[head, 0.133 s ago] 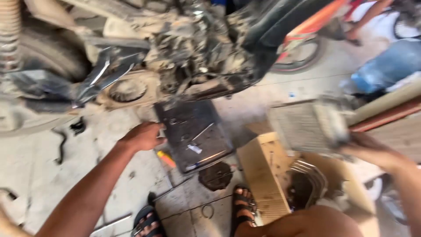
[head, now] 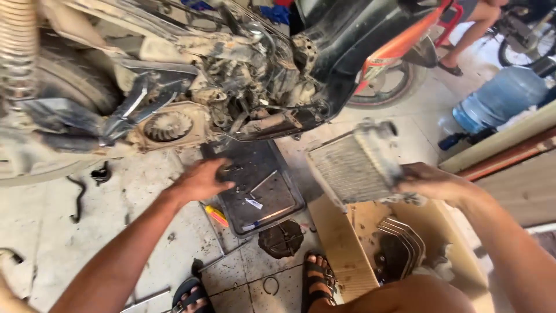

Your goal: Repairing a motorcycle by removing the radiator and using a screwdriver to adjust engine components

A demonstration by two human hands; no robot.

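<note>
While right hand [head: 431, 184] grips radiator [head: 353, 165] at centre right, scarcely shifted, we find left hand [head: 200, 182] now resting curled on tray [head: 278, 197] edge, centre frame; box [head: 341, 243] below.

grey finned radiator [head: 354, 168] | black tray [head: 255, 185] | brown cardboard box [head: 347, 249] | blue water jug [head: 498, 95]

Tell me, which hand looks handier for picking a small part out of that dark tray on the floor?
Probably the left. The left hand is free and already rests at the edge of the dark tray. The right hand is busy holding a dusty finned radiator above the cardboard box.
</note>
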